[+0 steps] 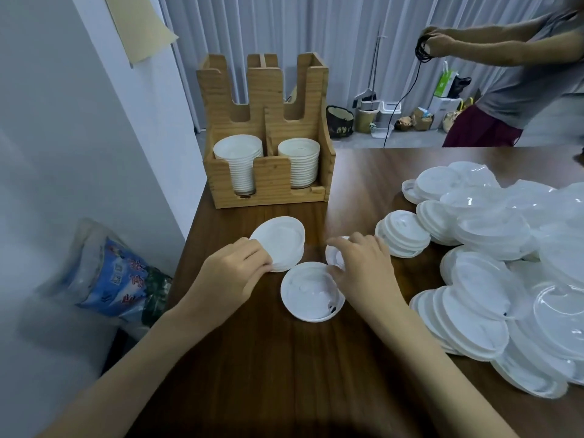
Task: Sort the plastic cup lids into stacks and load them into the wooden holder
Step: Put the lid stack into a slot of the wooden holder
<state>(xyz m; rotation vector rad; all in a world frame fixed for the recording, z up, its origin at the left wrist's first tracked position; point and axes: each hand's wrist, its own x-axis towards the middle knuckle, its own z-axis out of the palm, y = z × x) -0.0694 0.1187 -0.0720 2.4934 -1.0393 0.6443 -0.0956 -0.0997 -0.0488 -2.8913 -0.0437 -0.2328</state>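
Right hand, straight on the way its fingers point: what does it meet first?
The right hand points left and slightly away, its fingers on a small lid. Past that, the first thing looks to be the lid stack the left hand grips; depth is unclear.

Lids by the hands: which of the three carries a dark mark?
The nearest lid, flat between left hand and right hand; the tilted lid and the half-hidden lid look plain white.

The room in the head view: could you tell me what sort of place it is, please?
Probably a plain workroom or office, not a café: a wooden table by a plain wall, grey curtains, and bins and bags stowed behind.
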